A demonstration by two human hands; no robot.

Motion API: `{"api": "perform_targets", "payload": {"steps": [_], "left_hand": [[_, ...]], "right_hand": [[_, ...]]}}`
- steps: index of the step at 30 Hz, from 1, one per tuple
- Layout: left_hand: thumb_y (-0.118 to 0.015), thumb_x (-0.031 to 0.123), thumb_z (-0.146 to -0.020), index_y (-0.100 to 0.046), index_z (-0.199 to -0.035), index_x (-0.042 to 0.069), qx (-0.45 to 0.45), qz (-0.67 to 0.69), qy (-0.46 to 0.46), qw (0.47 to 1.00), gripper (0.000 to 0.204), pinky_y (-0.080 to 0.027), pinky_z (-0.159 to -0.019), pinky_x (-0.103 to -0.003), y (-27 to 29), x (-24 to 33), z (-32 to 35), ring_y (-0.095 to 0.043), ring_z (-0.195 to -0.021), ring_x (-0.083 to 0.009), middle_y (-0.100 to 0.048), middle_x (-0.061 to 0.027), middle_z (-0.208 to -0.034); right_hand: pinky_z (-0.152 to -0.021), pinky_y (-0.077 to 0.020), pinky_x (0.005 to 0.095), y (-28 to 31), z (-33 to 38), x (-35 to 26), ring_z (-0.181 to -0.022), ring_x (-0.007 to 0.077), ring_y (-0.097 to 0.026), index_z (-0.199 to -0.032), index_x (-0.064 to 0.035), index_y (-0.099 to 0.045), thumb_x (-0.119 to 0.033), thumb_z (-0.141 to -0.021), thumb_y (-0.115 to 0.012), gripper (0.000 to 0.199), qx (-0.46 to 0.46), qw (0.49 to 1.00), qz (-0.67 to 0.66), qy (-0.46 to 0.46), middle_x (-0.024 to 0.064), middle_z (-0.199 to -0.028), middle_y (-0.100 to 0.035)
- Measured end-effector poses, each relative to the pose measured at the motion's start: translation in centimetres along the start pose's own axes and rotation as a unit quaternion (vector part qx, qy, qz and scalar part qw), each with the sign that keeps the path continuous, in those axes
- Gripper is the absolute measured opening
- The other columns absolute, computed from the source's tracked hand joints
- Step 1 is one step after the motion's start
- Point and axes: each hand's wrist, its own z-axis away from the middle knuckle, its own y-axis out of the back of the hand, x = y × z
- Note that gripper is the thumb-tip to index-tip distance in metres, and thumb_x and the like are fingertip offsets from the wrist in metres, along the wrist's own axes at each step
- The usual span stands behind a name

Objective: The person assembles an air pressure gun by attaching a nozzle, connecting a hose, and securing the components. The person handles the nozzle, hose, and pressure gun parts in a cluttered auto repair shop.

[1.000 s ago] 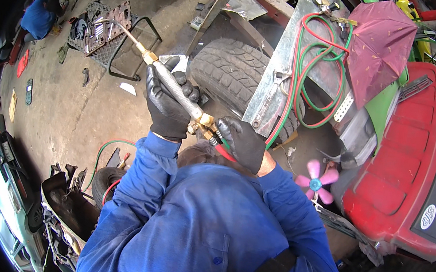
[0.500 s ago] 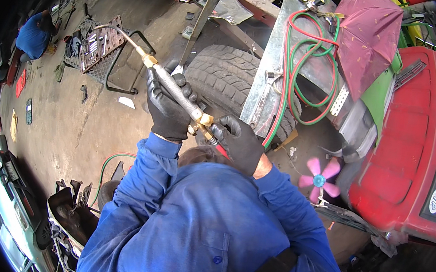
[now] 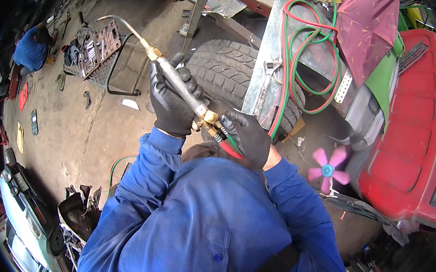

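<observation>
Since half a second ago, the right hand [image 3: 250, 139] has shifted slightly at the torch [image 3: 178, 80], baring green beside red in the hoses [image 3: 231, 149], and the whole room has turned a little in the view. Brownish concrete floor [image 3: 65, 153] spreads to the left, scuffed, stained and scored by a long line. Along the right stands a red vehicle body [image 3: 402, 125]; a pale car [image 3: 32, 211] fills the lower left. Ahead, a big tyre [image 3: 223, 67] sits beside a bare metal sheet [image 3: 276, 46], which looped hoses [image 3: 284, 84] cross near a maroon umbrella [image 3: 367, 29]. Another person [image 3: 31, 55] in blue is far left, near a tool tray [image 3: 112, 38] on the floor. The torch slants over the floor, bent tip up and left, the gloved left hand [image 3: 173, 106] wrapped firmly round its handle. The right fingers curl against the hoses at its brass base; the glove hides whether they pinch, so I cannot tell. Smaller still are a pink fan [image 3: 327, 171], right, and a wrench [image 3: 264, 87] lying on the sheet.
</observation>
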Motion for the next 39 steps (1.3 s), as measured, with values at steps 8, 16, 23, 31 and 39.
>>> {"api": "perform_targets", "payload": {"steps": [8,16,23,31,39], "left_hand": [[-0.044,0.066,-0.112,-0.06,-0.137,0.006,-0.013,0.025,0.006,1.0,0.067,-0.049,-0.056,-0.035,0.7,-0.2,-0.4,-0.053,-0.062,-0.0159,-0.055,-0.0004,-0.077],[-0.046,0.059,-0.114,-0.059,-0.139,0.0,-0.056,0.032,0.033,0.997,0.065,-0.057,-0.079,-0.046,1.4,-1.0,0.7,-0.066,-0.076,-0.0244,-0.066,-0.0065,-0.085],[-0.051,0.046,-0.116,-0.062,-0.131,0.002,-0.057,0.051,0.091,0.993,0.047,-0.062,-0.097,-0.055,4.8,-2.8,1.4,-0.074,-0.083,-0.0299,-0.068,-0.0067,-0.081],[-0.058,0.019,-0.107,-0.065,-0.128,0.003,-0.067,0.097,0.041,0.992,0.028,-0.053,-0.116,-0.062,5.6,-1.7,2.1,-0.076,-0.112,-0.0368,-0.074,-0.0154,-0.117],[-0.059,0.015,-0.103,-0.044,-0.161,0.005,-0.101,0.077,0.062,0.99,0.06,-0.063,-0.082,-0.042,4.3,0.3,2.5,-0.074,-0.09,-0.0243,-0.071,-0.0186,-0.137]], "right_hand": [[-0.088,-0.0559,0.029,-0.4,0.3,-0.4,-0.097,0.0065,-0.063,-0.129,0.0023,-0.069,-0.018,-0.113,-0.062,0.027,0.014,1.0,-0.009,0.015,0.0038,-0.106,-0.075],[-0.087,-0.0539,0.0291,-0.4,-0.1,-0.1,-0.096,0.0063,-0.062,-0.122,0.0017,-0.071,-0.02,-0.113,-0.061,0.026,0.003,0.998,-0.067,0.006,0.0041,-0.104,-0.074],[-0.102,-0.0552,0.0426,5.8,-7.5,4.9,-0.114,0.0349,-0.073,-0.136,-0.0047,-0.068,-0.051,-0.106,-0.067,0.055,0.198,0.962,0.162,-0.096,0.0207,-0.124,-0.075],[-0.117,-0.0483,0.0521,11.2,-13.3,13.7,-0.141,0.0455,-0.061,-0.16,-0.0017,-0.042,-0.056,-0.094,-0.071,0.091,0.27,0.826,0.387,-0.308,0.0299,-0.159,-0.055],[-0.086,-0.0615,0.0477,12.4,-13.5,12.5,-0.088,0.0362,-0.074,-0.108,0.0029,-0.075,-0.026,-0.09,-0.077,0.034,0.39,0.893,-0.004,-0.227,0.0186,-0.096,-0.075]]}}
